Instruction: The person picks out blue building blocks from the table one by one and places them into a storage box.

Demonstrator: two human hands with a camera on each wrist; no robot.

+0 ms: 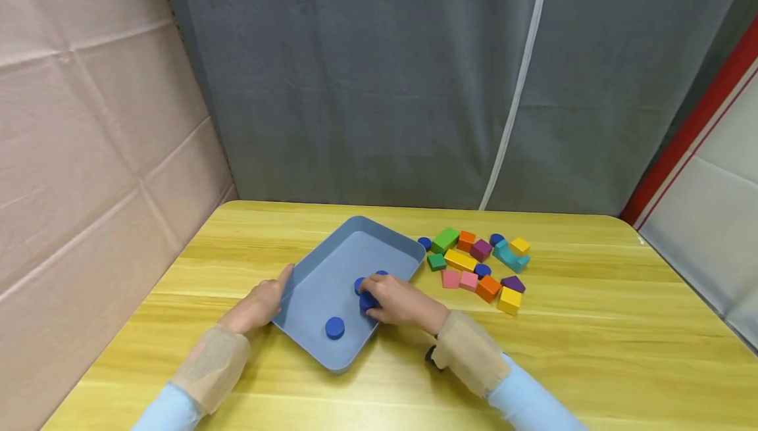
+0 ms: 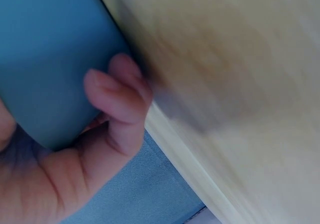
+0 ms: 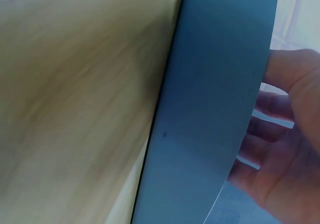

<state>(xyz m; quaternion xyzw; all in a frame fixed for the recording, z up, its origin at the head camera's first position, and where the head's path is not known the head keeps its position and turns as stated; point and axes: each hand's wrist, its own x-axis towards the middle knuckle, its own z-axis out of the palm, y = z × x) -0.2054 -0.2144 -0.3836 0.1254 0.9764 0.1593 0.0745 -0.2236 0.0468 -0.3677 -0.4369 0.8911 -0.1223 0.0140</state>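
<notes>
A blue-grey rectangular tray (image 1: 322,266) lies at an angle on the table. My left hand (image 1: 257,304) grips its left side; in the left wrist view, curled fingers (image 2: 117,99) press the outer wall. Reaching over the right wall, my right hand (image 1: 401,301) pinches a dark blue round block (image 1: 368,301) between thumb and fingers inside the tray. Parts of other blue round blocks show beside the fingertips, and one more round block (image 1: 335,327) lies near the tray's front corner. In the right wrist view the tray wall (image 3: 210,99) hides the fingertips.
Right of the tray, several coloured blocks lie loosely grouped on the wooden table (image 1: 592,299), among them a green block (image 1: 445,240), a turquoise arch (image 1: 510,257) and a yellow block (image 1: 510,300). A grey curtain (image 1: 367,89) hangs behind the table.
</notes>
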